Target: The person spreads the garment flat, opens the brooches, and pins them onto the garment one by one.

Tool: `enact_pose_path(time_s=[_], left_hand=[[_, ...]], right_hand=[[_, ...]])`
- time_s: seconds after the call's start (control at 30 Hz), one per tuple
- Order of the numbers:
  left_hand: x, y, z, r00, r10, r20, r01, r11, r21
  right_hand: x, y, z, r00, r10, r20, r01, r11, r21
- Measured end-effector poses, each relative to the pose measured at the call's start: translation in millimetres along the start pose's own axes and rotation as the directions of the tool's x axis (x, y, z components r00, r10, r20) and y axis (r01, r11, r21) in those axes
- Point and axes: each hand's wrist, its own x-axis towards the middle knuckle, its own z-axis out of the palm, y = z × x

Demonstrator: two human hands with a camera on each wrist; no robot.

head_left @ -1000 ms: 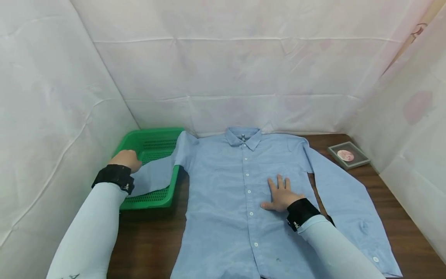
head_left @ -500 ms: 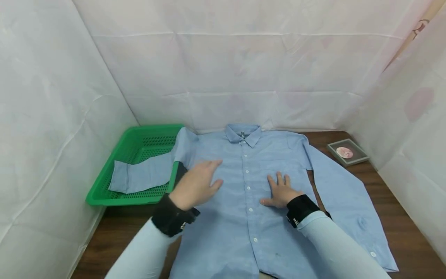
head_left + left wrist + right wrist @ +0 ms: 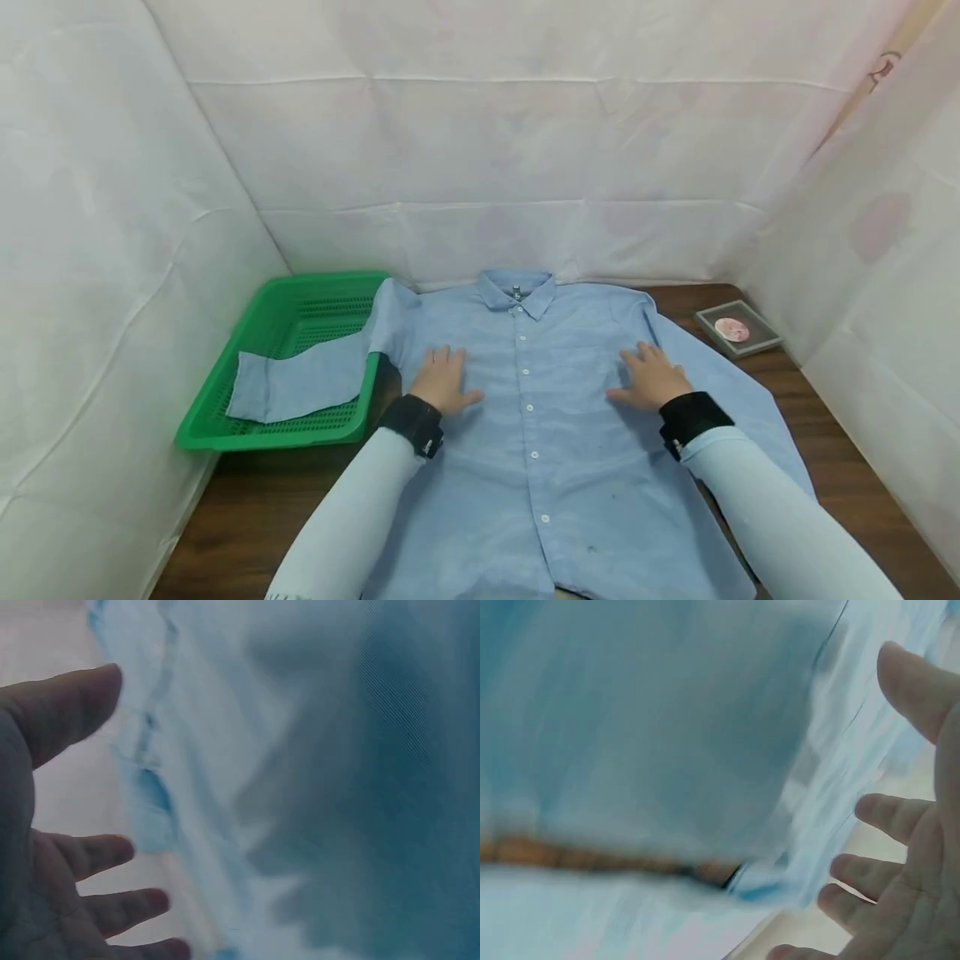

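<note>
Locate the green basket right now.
In the head view, the green basket is at the left, between the white sheet and the blue shirt, one sleeve of which lies in it.

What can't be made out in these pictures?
Head view:
Light-blue buttoned cloth shirt: part of hem cut by bottom edge.
Right-side sleeve: cuff hidden by pale-sleeved right forearm.
Grey collar label: print too small.
Green plastic basket: floor partly hidden by left-side sleeve.
Right wrist view:
Narrow brown strip: edges blurred.
</note>
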Motion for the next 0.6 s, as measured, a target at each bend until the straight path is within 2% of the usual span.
enact_pose_path(time_s=[0.13, 0.23, 0.4, 0.6], left_hand=[[20.5, -17.3, 15.6, 0.997, -0.08, 0.0, 0.08, 0.997, 0.018], [28.5, -25.2, 22.1, 0.991, -0.131, 0.019, 0.129, 0.99, 0.049], [27.8, -29.0, 25.5, 0.981, -0.171, 0.088, 0.165, 0.983, 0.076], [22.9, -30.6, 24.9, 0.976, -0.183, 0.114, 0.177, 0.982, 0.066]], right_hand=[[9.2, 29.2, -1.8, 0.998, 0.068, -0.005, -0.068, 0.998, -0.004], [9.5, 44.9, 0.3, 0.995, 0.098, 0.015, -0.099, 0.995, 0.007], [0.5, 50.6, 0.0, 0.988, 0.124, 0.096, -0.131, 0.988, 0.077], [-3.1, 42.5, -3.0, 0.983, 0.12, 0.141, -0.137, 0.983, 0.122]])
